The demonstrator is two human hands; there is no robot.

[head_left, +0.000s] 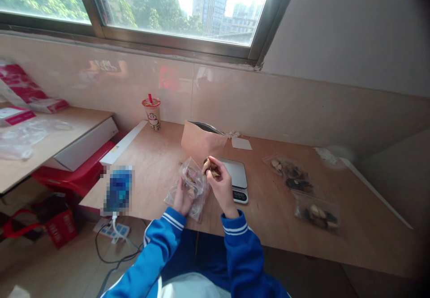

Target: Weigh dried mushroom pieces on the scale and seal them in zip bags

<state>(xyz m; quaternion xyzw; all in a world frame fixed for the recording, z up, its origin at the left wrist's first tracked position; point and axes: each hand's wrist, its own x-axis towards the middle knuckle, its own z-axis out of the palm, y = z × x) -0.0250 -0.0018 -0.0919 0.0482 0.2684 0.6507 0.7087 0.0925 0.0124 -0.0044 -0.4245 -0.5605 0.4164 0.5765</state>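
Note:
My right hand (220, 184) is closed on several brown and tan pieces that look like dried mushrooms (207, 167), raised just above a clear plastic bag (198, 199). Around that bag my left hand (183, 197) has its fingers wrapped, and a few brown bits show through the crumpled film. Close behind my right hand lies a kitchen scale (237, 175), partly covered by the hand, its dark display facing me. A brown paper pouch (203, 141) with its top open stands just beyond both hands.
Filled clear bags (317, 215) of similar pieces lie on the right of the table (268, 217). A lidded drink cup (153, 114) with a red straw stands at the back left. Near the left edge is a blurred-out phone-like object (118, 189), with a white cable below it.

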